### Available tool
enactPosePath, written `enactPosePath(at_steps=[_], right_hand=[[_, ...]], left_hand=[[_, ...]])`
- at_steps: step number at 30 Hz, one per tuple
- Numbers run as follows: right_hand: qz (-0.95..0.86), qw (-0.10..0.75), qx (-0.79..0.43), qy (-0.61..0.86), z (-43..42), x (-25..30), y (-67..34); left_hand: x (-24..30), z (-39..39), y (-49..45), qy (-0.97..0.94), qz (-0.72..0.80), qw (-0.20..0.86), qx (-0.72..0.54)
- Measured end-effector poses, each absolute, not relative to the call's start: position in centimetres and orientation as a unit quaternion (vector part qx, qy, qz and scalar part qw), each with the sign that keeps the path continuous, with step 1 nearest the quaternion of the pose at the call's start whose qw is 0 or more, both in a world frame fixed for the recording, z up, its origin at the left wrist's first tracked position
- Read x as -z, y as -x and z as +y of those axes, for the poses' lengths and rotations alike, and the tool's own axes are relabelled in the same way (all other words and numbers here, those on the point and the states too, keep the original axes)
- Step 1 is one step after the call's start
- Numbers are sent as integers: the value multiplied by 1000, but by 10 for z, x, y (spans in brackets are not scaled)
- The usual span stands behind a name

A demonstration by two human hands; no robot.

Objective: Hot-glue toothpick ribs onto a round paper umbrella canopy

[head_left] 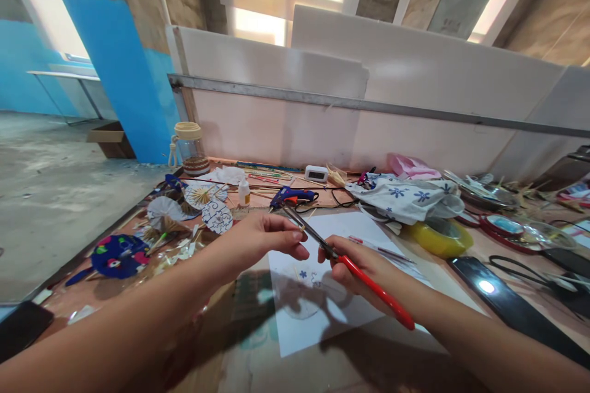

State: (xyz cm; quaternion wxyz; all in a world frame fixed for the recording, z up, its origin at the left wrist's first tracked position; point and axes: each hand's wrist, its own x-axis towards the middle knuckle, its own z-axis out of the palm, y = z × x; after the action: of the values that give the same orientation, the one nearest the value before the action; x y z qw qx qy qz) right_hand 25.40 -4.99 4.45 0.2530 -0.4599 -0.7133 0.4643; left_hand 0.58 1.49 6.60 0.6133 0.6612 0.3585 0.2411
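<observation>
My right hand is closed on a pair of red-handled scissors, whose blades point up and left. My left hand is pinched shut on something small and thin right at the blades; I cannot make out what it is. Both hands hover over a white paper sheet with small blue flower marks, lying on the wooden table.
Several small paper umbrellas and a blue one lie at the left. A blue glue gun, glue bottle, glass jar, flowered cloth, yellow tape roll and a black phone crowd the table.
</observation>
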Motion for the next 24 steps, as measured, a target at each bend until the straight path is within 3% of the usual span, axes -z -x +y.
enactPosePath(at_steps=[8, 12, 16, 19, 24], right_hand=[[-667, 278, -504, 474, -43, -31, -246], [-653, 245, -499, 514, -32, -43, -259], [-716, 210, -295, 597, -8, -55, -299], [-722, 121, -144, 666, 12, -49, -327], [-719, 64, -95, 686, 28, -27, -350]], left_hand=[[-56, 20, -8, -631, 365, 640, -243], [-58, 22, -5, -644, 372, 626, -234], [-59, 30, 1, -652, 393, 603, -236], [-58, 37, 4, -651, 403, 589, -257], [-54, 44, 6, -671, 406, 560, -267]])
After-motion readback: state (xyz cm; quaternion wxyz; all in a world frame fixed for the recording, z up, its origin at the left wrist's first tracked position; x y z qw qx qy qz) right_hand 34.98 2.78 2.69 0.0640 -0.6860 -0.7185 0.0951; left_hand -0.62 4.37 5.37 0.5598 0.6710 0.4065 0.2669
